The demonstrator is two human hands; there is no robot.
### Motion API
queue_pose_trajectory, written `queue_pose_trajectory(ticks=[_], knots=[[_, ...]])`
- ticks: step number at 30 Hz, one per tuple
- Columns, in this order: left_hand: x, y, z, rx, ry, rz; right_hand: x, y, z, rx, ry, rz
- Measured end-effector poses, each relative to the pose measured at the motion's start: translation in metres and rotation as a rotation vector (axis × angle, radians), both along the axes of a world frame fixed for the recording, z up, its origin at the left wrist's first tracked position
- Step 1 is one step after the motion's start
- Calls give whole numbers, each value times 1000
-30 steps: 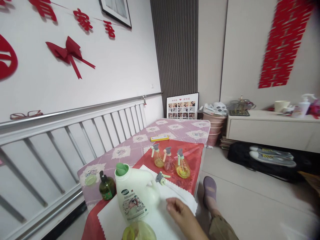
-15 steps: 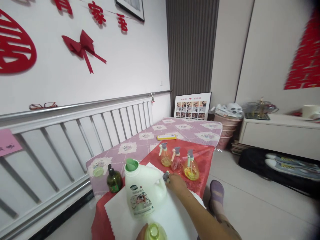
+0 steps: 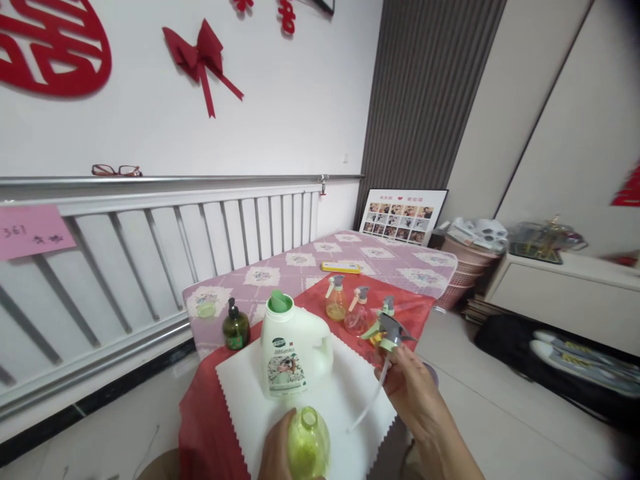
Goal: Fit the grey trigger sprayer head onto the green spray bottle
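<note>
My right hand [image 3: 417, 393] grips a grey and green spray nozzle [image 3: 389, 331], lifted off the table with its white dip tube [image 3: 367, 403] hanging down. My left hand [image 3: 276, 453] is wrapped round an open, round yellow-green bottle [image 3: 309, 441] at the near edge of a white cloth [image 3: 345, 393]. A white detergent jug [image 3: 290, 350] with a green cap stands on the cloth just beyond the bottle. Behind it stand three small spray bottles [image 3: 337, 301] on the red cover.
A dark green pump bottle [image 3: 235, 327] and a small green cup [image 3: 205, 309] stand left of the jug. A yellow flat object [image 3: 341, 268] lies on the pink tablecloth [image 3: 300, 263]. White railing runs along the left. Baskets [image 3: 460, 267] and a low white cabinet [image 3: 565, 293] stand at right.
My right hand reached to the nozzle lying on the cloth, took hold of it and lifted it to the right. The head view swung left. My left hand came into view on the bottle.
</note>
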State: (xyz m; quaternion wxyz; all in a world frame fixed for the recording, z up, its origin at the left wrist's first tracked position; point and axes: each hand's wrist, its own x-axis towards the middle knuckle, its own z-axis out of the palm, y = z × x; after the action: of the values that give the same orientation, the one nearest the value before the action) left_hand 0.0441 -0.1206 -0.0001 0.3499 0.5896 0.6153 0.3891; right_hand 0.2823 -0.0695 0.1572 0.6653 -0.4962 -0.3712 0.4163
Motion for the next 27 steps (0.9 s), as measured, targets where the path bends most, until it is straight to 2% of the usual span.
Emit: queue_pose_trajectory(ticks=[2, 4, 8, 13, 16, 20, 27], knots=[[1, 1, 0, 4, -7, -20, -10, -12, 9, 25, 146, 15], [1, 2, -1, 32, -31, -34, -20, -19, 17, 52, 189, 3], [-1, 4, -4, 56, -100, -53, -36, -27, 37, 129, 9, -67], [1, 3, -1, 56, -118, -53, -56, -36, 52, 145, -195, -15], [3, 2, 0, 56, -118, -32, -66, -36, 44, 153, -258, 35], [3, 2, 0, 77, -132, -62, -73, -34, 18, 151, -374, 148], [2, -1, 4, -13, -121, -32, -78, -47, -17, 31, -443, 299]])
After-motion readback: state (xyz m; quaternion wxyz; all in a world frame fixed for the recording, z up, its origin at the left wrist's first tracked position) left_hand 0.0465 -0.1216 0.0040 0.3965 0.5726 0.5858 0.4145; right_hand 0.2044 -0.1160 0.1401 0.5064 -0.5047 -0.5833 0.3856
